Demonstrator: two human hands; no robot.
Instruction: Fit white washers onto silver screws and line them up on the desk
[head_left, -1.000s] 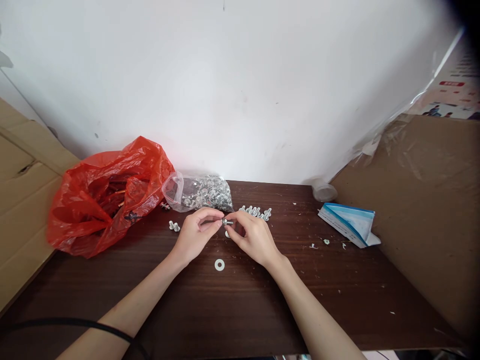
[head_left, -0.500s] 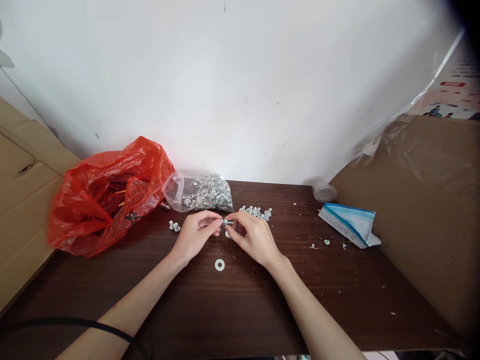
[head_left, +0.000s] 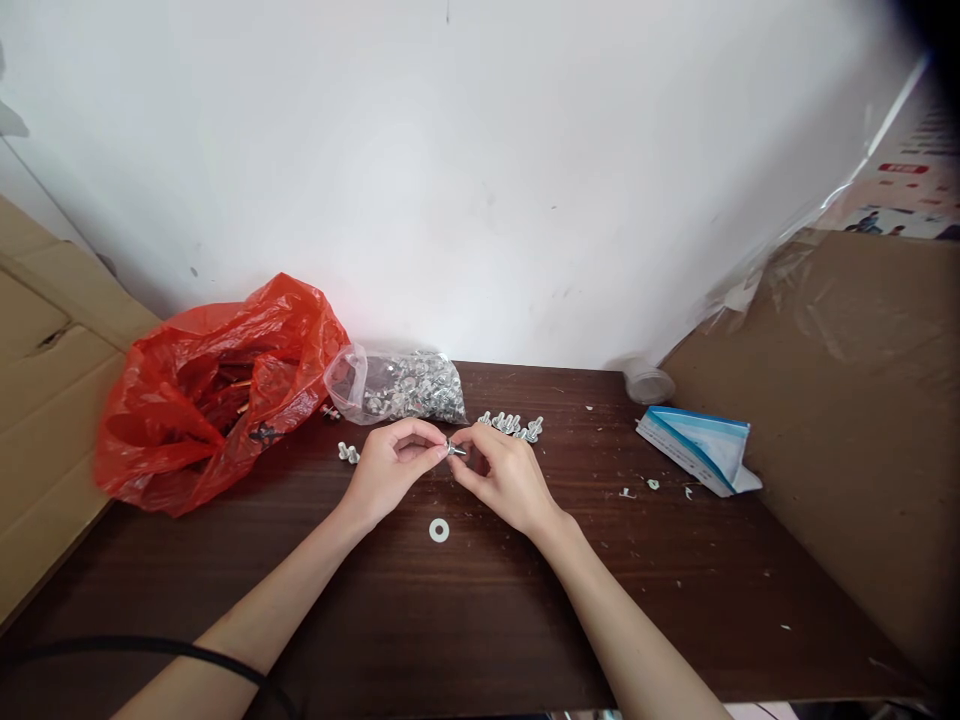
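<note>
In the middle of the table, a small silver bolt (head_left: 456, 450) is held between my two hands, its shank pointing right. My left hand (head_left: 390, 468) pinches it at the head end. The fingertips of my right hand (head_left: 508, 470) close around it from the other side; a washer at the fingertips is too small to make out clearly. A flat pale washer (head_left: 439, 530) lies on the table just below my hands. Several bolts with washers (head_left: 514, 425) stand in a group behind my right hand. Two more bolts (head_left: 348, 453) are left of my left hand.
A clear plastic bag (head_left: 420, 385) full of metal hardware lies behind my hands. Left of it sits an open red plastic bag (head_left: 180, 370). On the right are a blue-and-white packet (head_left: 697, 448) and a clear round container (head_left: 649, 384). Cardboard (head_left: 847, 400) bounds the sides.
The bolt has tilted slightly, and my right fingertips have shifted left, closer around it. The washer edge seen under my right thumb earlier no longer shows there.
</note>
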